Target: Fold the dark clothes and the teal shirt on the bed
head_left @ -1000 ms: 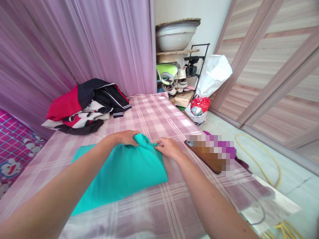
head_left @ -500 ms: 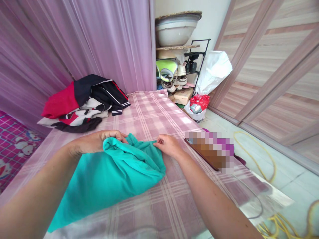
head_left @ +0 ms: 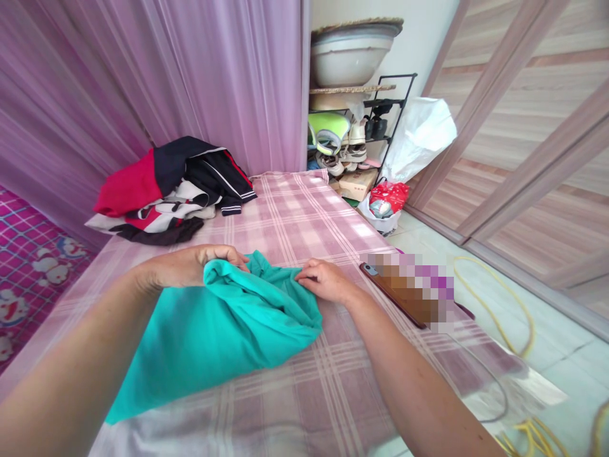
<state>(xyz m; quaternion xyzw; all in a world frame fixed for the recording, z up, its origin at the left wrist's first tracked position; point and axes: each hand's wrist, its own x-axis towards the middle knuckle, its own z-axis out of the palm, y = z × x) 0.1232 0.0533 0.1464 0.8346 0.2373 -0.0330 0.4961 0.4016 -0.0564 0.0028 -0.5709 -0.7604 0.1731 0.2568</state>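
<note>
A teal garment (head_left: 204,343) lies folded on the plaid bedsheet (head_left: 285,222); its exact kind does not show. My left hand (head_left: 214,260) is closed on the rolled upper fold, with the fingertips partly hidden behind the cloth. At the far right corner, the fingers of my right hand (head_left: 323,280) pinch the garment's edge. Between both hands the cloth stands slightly raised, with loose layers bunched inside the fold.
Dark, red and white clothes (head_left: 176,190) are heaped at the back left by the purple curtain (head_left: 228,82). A brown phone (head_left: 399,295) lies right of my right hand. Beyond the bed stand a shoe rack (head_left: 394,108), bags (head_left: 387,203) and a wooden wardrobe (head_left: 523,127).
The view has shifted slightly, so the scene sits further right. Both hands keep their hold on the teal garment, whose shape is almost the same.
</note>
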